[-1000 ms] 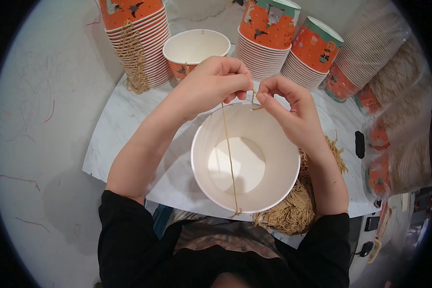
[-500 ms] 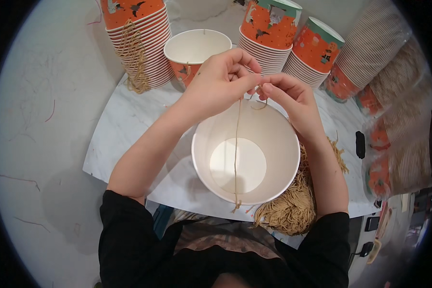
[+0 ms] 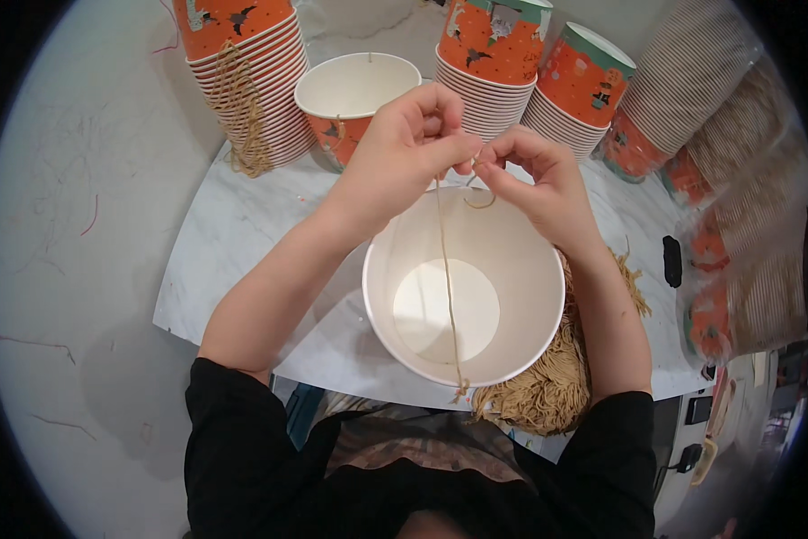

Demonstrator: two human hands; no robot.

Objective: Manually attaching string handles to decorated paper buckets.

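A large white paper bucket (image 3: 512, 269) stands open below my hands on the marble table (image 3: 233, 242). A tan twine string (image 3: 447, 296) runs across its mouth from the near rim up to the far rim. My left hand (image 3: 404, 157) pinches the string's upper end at the far rim. My right hand (image 3: 538, 180) meets it there, fingers closed on a small loop of the same twine. Both hands touch each other above the rim.
Stacks of orange patterned buckets (image 3: 242, 72) stand at the back, one draped with twine. A single open bucket (image 3: 350, 99) sits behind my hands. More stacks (image 3: 547, 81) and wrapped stacks (image 3: 736, 180) fill the right. A bundle of tan twine (image 3: 547, 386) lies by the bucket.
Both hands have stayed at the far rim, working the twine end; the string across the bucket has shifted slightly and pulled straighter.
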